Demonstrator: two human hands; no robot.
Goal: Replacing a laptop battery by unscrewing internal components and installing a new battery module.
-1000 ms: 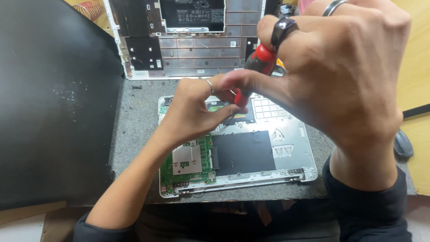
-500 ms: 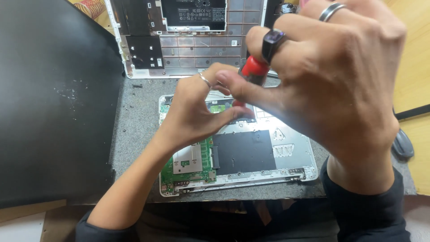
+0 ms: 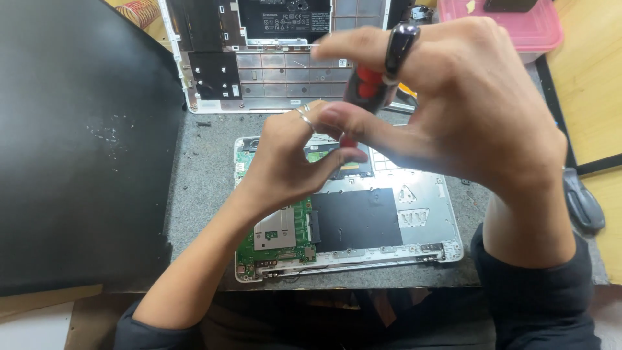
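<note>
An opened white laptop base (image 3: 424,223) lies on a grey mat, with a green circuit board (image 3: 278,243) at its left and a black sheet over its middle. My right hand (image 3: 479,110) grips a screwdriver with a red and black handle (image 3: 369,87), held upright over the laptop's upper middle. My left hand (image 3: 285,162), with rings on its fingers, rests on the laptop and pinches the screwdriver's lower shaft near the tip. The tip itself is hidden behind my fingers.
A second white laptop cover (image 3: 259,58) lies at the back of the grey mat (image 3: 201,175). A large black panel (image 3: 78,149) covers the left. A pink tray (image 3: 518,29) sits at the back right, and a dark tool (image 3: 583,201) lies at the right edge.
My right hand has turned around the screwdriver handle and risen slightly toward the camera. My left hand has kept its place on the laptop near the shaft.
</note>
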